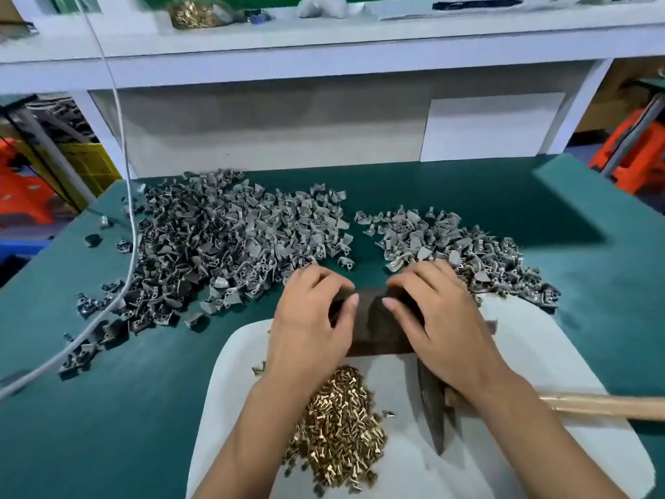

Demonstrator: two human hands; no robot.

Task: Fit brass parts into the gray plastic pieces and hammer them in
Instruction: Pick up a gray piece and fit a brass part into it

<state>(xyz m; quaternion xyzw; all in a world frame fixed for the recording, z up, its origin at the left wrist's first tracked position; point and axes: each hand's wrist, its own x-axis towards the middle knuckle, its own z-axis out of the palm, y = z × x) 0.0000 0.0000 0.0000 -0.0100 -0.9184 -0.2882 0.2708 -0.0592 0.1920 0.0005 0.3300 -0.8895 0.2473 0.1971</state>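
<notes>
A dark block (pixel 374 327) lies on a white board (pixel 532 358) in front of me. My left hand (pixel 311 324) and my right hand (pixel 437 318) both rest on the block with curled fingers, thumbs pointing at each other; whatever lies under the fingers is hidden. A heap of brass parts (pixel 338 430) lies on the board between my forearms. A big pile of gray plastic pieces (pixel 216 243) spreads over the green table (pixel 108 408) on the left, and a smaller gray pile (pixel 449 246) lies on the right. A hammer (pixel 433 408) with a wooden handle (pixel 604 405) lies under my right wrist.
A gray cable (pixel 127 217) hangs down and trails across the table's left side. A white shelf (pixel 324 48) above the back panel holds a bag of brass parts (pixel 196 12). Orange and yellow crates (pixel 633 153) stand beyond both table ends.
</notes>
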